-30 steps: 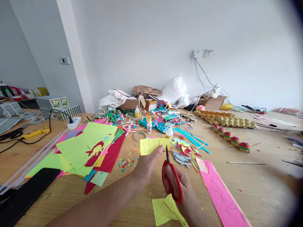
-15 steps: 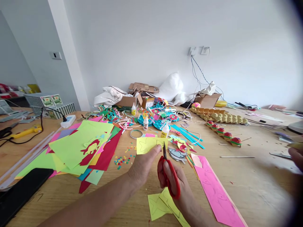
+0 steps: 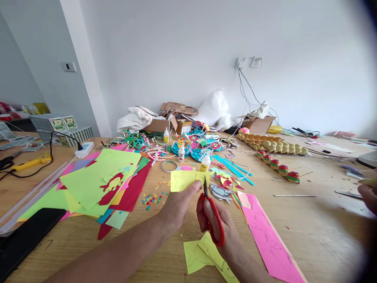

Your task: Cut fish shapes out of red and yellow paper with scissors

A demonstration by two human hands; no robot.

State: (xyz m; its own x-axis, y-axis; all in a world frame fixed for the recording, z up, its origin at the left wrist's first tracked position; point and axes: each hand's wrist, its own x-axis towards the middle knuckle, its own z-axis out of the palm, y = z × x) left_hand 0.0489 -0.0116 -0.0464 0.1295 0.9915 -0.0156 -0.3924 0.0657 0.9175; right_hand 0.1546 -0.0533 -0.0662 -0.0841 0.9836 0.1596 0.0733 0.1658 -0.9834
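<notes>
My left hand [image 3: 181, 204] pinches a yellow paper piece [image 3: 184, 180] with a fish outline drawn on it in pencil. In my right hand [image 3: 218, 220] are red-handled scissors [image 3: 218, 228], my fingers through the loops. Their blades meet the right end of the yellow paper. Below my hands lie more yellow pieces [image 3: 194, 257] with drawn outlines, partly behind my right forearm. A pink paper strip [image 3: 269, 239] with drawn fish shapes rests to the right. Just past the scissors is a grey fish cutout [image 3: 220, 192] among paper scraps.
Coloured paper sheets [image 3: 97, 181] pile up on the left, near a black phone-like slab [image 3: 32, 236]. Glue bottles [image 3: 205, 162] and a tape roll [image 3: 170, 166] stand ahead. Egg-carton crafts [image 3: 278, 165] are at right. Another person's hand [image 3: 368, 196] shows at the right edge.
Almost nothing differs. The paper and scissors stay together at nearly the same spot, and the view has shifted slightly.
</notes>
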